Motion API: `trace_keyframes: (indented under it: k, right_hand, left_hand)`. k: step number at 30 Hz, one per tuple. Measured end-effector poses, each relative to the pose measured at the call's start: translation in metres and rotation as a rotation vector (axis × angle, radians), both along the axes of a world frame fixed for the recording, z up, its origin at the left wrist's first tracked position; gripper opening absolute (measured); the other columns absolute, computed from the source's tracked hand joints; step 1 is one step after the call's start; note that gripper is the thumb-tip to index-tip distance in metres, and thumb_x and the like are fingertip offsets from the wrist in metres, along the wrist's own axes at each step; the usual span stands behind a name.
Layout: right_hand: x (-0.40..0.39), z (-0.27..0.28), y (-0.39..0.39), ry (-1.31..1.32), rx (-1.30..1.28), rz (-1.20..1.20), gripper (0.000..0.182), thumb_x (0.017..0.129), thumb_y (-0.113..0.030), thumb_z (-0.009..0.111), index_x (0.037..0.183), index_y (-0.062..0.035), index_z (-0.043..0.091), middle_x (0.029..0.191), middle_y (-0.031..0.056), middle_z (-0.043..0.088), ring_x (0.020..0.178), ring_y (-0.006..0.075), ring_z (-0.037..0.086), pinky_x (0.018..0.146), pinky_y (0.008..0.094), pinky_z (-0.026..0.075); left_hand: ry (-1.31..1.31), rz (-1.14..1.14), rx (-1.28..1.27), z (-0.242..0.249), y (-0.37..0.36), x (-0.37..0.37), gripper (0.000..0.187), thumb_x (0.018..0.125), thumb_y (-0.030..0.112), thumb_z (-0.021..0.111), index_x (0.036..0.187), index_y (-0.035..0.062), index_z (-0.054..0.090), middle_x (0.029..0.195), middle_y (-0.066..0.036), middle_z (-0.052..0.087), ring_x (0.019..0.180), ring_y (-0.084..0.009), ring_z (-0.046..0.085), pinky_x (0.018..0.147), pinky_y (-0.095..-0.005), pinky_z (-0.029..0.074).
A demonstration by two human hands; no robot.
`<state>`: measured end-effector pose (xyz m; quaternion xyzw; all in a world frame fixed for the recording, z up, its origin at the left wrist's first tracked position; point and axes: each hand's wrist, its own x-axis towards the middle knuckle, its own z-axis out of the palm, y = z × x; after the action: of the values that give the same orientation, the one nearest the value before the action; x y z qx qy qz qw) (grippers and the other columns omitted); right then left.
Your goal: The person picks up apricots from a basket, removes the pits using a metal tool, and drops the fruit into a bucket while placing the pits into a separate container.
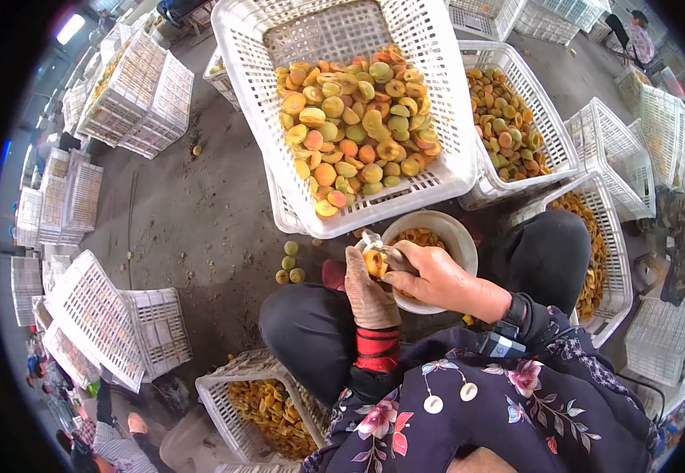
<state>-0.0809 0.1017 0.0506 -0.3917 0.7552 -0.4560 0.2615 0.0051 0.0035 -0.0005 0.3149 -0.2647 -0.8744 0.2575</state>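
Note:
My left hand (371, 293), in a soiled glove with a red and black cuff, is closed around an orange-yellow apricot half (375, 263). My bare right hand (443, 277) meets it from the right, fingers pinched around a small grey metal tool (396, 258) against the fruit; the tool's exact shape is mostly hidden. Just below and behind the right hand stands a white bucket (466, 244) with orange fruit pieces in it. Beyond both hands, a large white crate (236, 75) holds many halved apricots (358, 126), tilted toward me.
Another crate (567, 150) of fruit halves stands to the right. Crates of orange pieces sit by my right knee (622, 296) and at lower left (208, 390). Several whole fruits (290, 262) lie on the floor. Stacked crates (133, 94) and other people (642, 39) are around.

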Motion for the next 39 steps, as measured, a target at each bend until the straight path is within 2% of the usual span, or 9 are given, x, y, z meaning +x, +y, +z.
trace_keyframes:
  k: [6,19,23,28,30,33,35,36,39]
  right_hand:
    - [0.015,0.018,0.041,0.288,0.307,0.092,0.032,0.09,-0.028,0.062,0.095,-0.0007,0.047,0.07,0.0223,0.062,0.07,0.0429,0.064,0.06,0.0501,0.05]
    - [0.013,0.012,0.056,0.417,0.303,0.092,0.019,0.089,-0.018,0.059,0.095,-0.0021,0.05,0.063,0.0161,0.061,0.061,0.0358,0.065,0.054,0.045,0.051]
    - [0.017,0.011,0.052,0.331,0.439,0.124,0.021,0.088,-0.017,0.06,0.094,-0.0005,0.049,0.067,0.0195,0.062,0.066,0.0389,0.065,0.059,0.0469,0.051]
    - [0.019,-0.01,0.05,-0.169,0.066,0.128,0.03,0.087,-0.02,0.062,0.099,0.0031,0.048,0.079,0.0278,0.062,0.081,0.0478,0.061,0.07,0.0509,0.049]
    - [0.017,-0.004,0.053,-0.109,0.141,0.148,0.029,0.088,-0.02,0.061,0.1,0.0032,0.049,0.081,0.0288,0.062,0.081,0.0493,0.06,0.07,0.0508,0.049]
    - [0.01,0.009,0.051,0.105,0.255,0.173,0.028,0.092,-0.023,0.06,0.1,0.0013,0.049,0.072,0.0202,0.062,0.064,0.039,0.062,0.058,0.0436,0.049]
    - [0.0,0.027,0.048,-0.759,0.319,0.238,0.028,0.095,-0.026,0.058,0.101,-0.0006,0.048,0.064,0.0067,0.056,0.05,0.0192,0.054,0.046,0.033,0.043]
    - [0.001,0.026,0.05,-0.764,0.321,0.237,0.028,0.095,-0.026,0.058,0.101,-0.0006,0.048,0.064,0.0067,0.056,0.05,0.0192,0.054,0.046,0.033,0.043]
    - [0.0,0.014,0.056,-1.367,0.111,0.24,0.025,0.098,-0.029,0.055,0.098,-0.0058,0.046,0.06,-0.0031,0.044,0.046,0.0056,0.041,0.042,0.0232,0.033]
  left_hand:
    - [0.014,-0.131,-0.054,0.014,0.009,0.002,0.059,0.102,0.054,0.034,0.111,0.0003,0.058,0.088,-0.007,0.064,0.075,-0.0175,0.061,0.071,-0.0303,0.053]
    - [-0.214,-0.26,-0.245,0.027,0.017,0.003,0.058,0.1,0.055,0.038,0.098,0.0025,0.062,0.08,-0.003,0.061,0.069,-0.0123,0.059,0.061,-0.0246,0.048]
    - [-0.196,-0.284,-0.262,0.019,0.014,0.004,0.057,0.099,0.055,0.041,0.095,0.0021,0.062,0.075,-0.005,0.062,0.066,-0.0119,0.059,0.057,-0.0234,0.047]
    - [-0.138,-0.284,-0.256,0.023,0.015,0.002,0.057,0.1,0.054,0.041,0.094,0.0014,0.062,0.074,-0.006,0.062,0.065,-0.0133,0.06,0.057,-0.0241,0.047]
    - [-0.133,-0.248,-0.266,0.024,0.015,0.0,0.057,0.1,0.054,0.041,0.093,0.0011,0.062,0.075,-0.007,0.062,0.065,-0.0138,0.06,0.058,-0.0243,0.048]
    - [-0.191,-0.237,-0.404,0.023,0.012,0.0,0.058,0.101,0.053,0.038,0.092,0.0008,0.061,0.075,-0.007,0.062,0.066,-0.014,0.06,0.058,-0.0255,0.048]
    - [-0.164,-0.238,-0.454,0.029,0.01,0.001,0.057,0.101,0.052,0.038,0.091,0.0007,0.062,0.075,-0.007,0.062,0.065,-0.0139,0.059,0.058,-0.0255,0.048]
    - [-0.138,-0.248,-0.504,0.031,0.01,0.003,0.057,0.101,0.051,0.038,0.091,0.0007,0.062,0.075,-0.007,0.062,0.065,-0.0137,0.059,0.058,-0.0256,0.047]
    - [-0.167,-0.292,-0.458,0.029,0.007,0.005,0.057,0.101,0.05,0.038,0.088,0.0004,0.062,0.072,-0.007,0.062,0.063,-0.0136,0.059,0.057,-0.0254,0.046]
